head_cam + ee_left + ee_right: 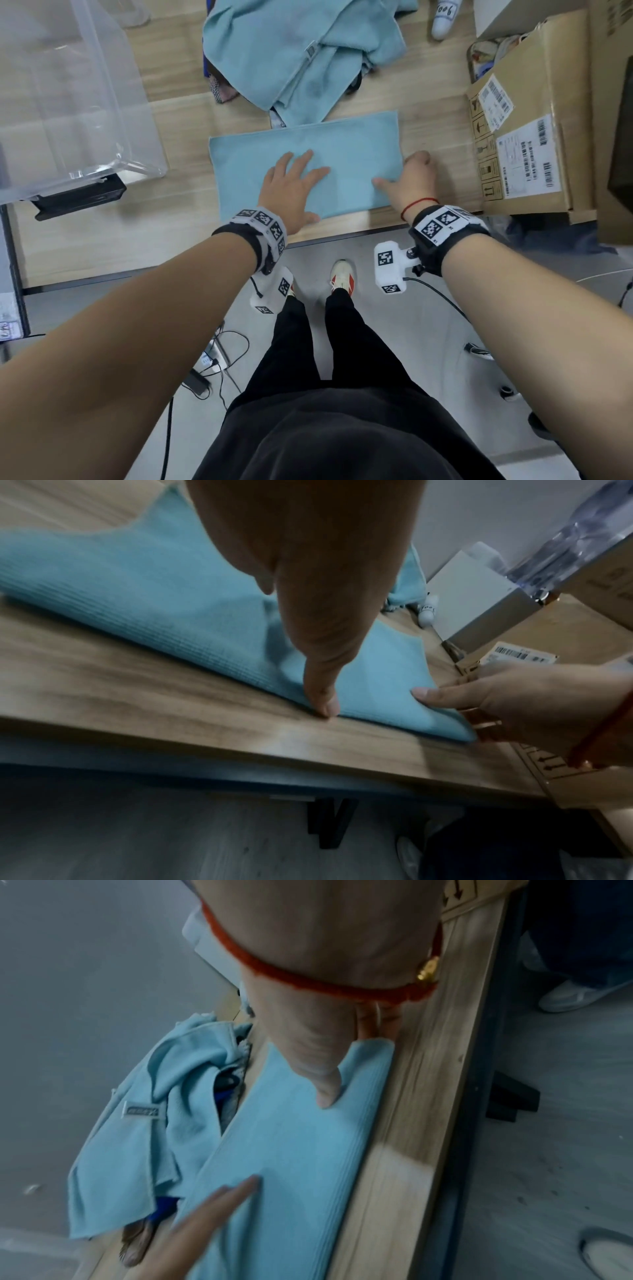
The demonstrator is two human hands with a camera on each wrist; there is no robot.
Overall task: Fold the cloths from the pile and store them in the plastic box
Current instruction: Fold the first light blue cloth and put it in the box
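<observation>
A light blue cloth (342, 147), folded into a rectangle, lies flat on the wooden table (137, 240) near its front edge. My left hand (298, 178) rests flat on its middle with the fingers spread and straight. My right hand (407, 178) pinches the cloth's right edge, thumb on top and fingers tucked beneath, as the right wrist view shows at the cloth (291, 1150). The pile of cloths (301, 48), mostly the same light blue, sits just behind. The clear plastic box (68, 85) stands at the left of the table; I cannot make out its contents.
A cardboard box (524, 137) with labels stands close to the right of my right hand. A white bottle (445, 20) is at the back. A black piece (78, 198) lies by the plastic box's near corner. Cables trail on the floor below.
</observation>
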